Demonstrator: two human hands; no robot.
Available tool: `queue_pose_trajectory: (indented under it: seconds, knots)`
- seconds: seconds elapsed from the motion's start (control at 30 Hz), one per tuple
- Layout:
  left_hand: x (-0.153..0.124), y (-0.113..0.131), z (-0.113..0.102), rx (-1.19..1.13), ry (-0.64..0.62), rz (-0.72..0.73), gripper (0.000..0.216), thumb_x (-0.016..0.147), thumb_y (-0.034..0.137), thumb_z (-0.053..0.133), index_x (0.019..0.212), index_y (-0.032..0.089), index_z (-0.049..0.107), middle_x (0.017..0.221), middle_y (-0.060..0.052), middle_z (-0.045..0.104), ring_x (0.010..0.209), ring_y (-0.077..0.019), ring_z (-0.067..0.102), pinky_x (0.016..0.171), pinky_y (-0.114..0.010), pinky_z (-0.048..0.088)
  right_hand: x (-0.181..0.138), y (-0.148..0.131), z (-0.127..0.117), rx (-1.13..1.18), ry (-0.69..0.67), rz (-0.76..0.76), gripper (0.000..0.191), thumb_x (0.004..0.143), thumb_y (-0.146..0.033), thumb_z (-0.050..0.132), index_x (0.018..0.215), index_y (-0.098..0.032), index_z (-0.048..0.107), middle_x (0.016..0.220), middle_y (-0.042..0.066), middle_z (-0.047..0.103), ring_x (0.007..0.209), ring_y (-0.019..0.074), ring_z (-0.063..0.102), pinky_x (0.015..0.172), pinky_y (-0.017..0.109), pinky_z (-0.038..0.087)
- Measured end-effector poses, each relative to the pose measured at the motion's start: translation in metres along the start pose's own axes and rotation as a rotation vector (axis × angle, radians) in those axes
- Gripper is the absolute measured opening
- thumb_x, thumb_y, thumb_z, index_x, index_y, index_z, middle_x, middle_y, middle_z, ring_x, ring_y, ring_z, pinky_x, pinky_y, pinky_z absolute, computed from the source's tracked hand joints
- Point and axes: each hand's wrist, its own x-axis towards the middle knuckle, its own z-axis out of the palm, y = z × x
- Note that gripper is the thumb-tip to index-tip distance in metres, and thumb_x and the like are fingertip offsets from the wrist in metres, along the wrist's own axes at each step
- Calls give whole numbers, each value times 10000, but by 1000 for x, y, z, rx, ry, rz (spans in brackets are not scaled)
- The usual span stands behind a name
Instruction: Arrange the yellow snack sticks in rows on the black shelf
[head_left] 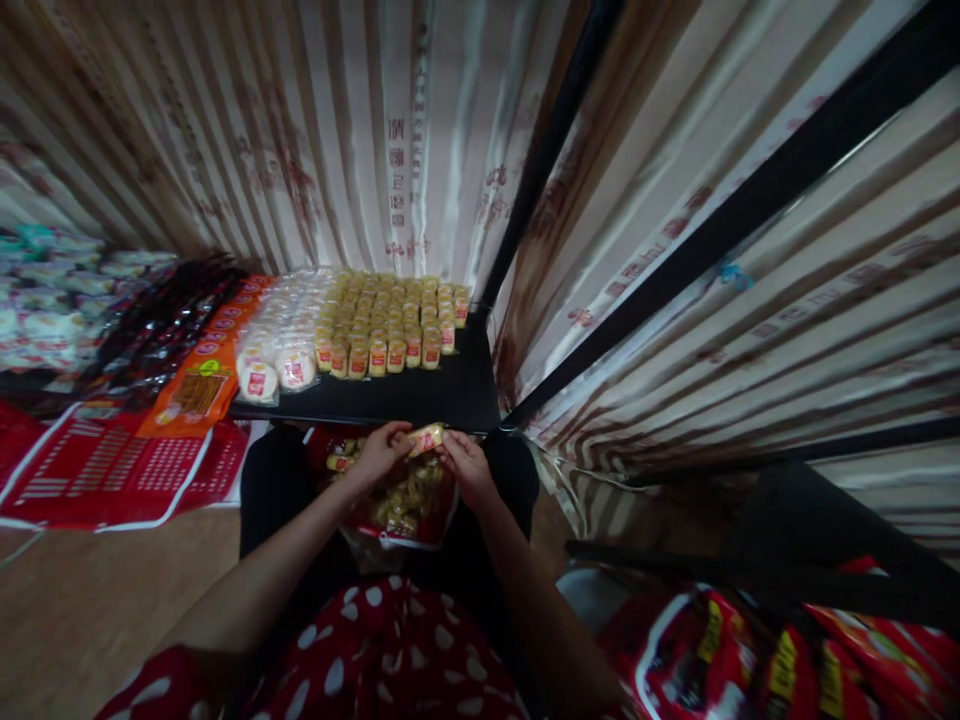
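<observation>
My left hand (381,452) and my right hand (466,466) meet in front of me, each pinching one end of a small yellow wrapped snack packet (426,438). Both hands hover just above an open red bag (401,500) on my lap that holds several more yellow packets. Right ahead is a black shelf (442,390) with rows of yellow packets (394,318) standing upright and round white wrapped cakes (281,345) to their left.
Orange and dark snack bags (196,385) lie left of the shelf, and flat red sacks (105,465) cover the floor. Striped plastic sheeting (360,130) and black poles (551,150) close in the back and right. Red and yellow bags (750,650) sit at the lower right.
</observation>
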Motion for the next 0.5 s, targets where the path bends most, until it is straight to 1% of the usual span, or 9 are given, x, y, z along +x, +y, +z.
queue_pose_trajectory:
  seconds: [0.13, 0.23, 0.33, 0.43, 0.5]
  knots:
    - [6, 13, -3, -78, 8, 38, 460, 644, 226, 654, 1080, 119, 558, 753, 17, 564, 638, -80, 530, 616, -199, 433, 5, -1, 1, 17, 49, -10, 392, 627, -525, 661, 842, -212, 565, 748, 31, 636, 708, 165, 616, 624, 279, 494]
    - [7, 21, -2, -67, 5, 52, 442, 656, 205, 642, 1082, 119, 560, 742, 19, 568, 649, -80, 534, 628, -196, 442, 8, 0, 2, 23, 81, -23, 347, 669, -511, 620, 834, -219, 533, 758, 52, 636, 772, 198, 635, 668, 317, 517]
    - [6, 25, 2, -23, 5, 46, 412, 693, 204, 608, 1093, 115, 561, 702, 18, 578, 621, -84, 532, 595, -191, 442, 11, 4, 3, 63, 95, -16, 321, 675, -493, 613, 810, -220, 513, 759, 57, 633, 794, 204, 639, 688, 319, 521]
    - [8, 27, 6, 56, 48, 75, 396, 714, 178, 565, 1107, 126, 563, 816, -20, 625, 657, -101, 559, 616, -209, 465, 11, 9, 4, 28, 92, -11, 329, 686, -484, 582, 852, -208, 514, 795, 65, 633, 796, 202, 636, 695, 321, 516]
    - [12, 31, 6, 160, 89, 147, 382, 705, 137, 544, 1085, 142, 583, 932, -44, 631, 753, -126, 585, 710, -242, 484, 10, 10, 2, -94, 104, -72, 358, 707, -461, 545, 936, -187, 520, 871, 86, 631, 814, 206, 631, 725, 342, 512]
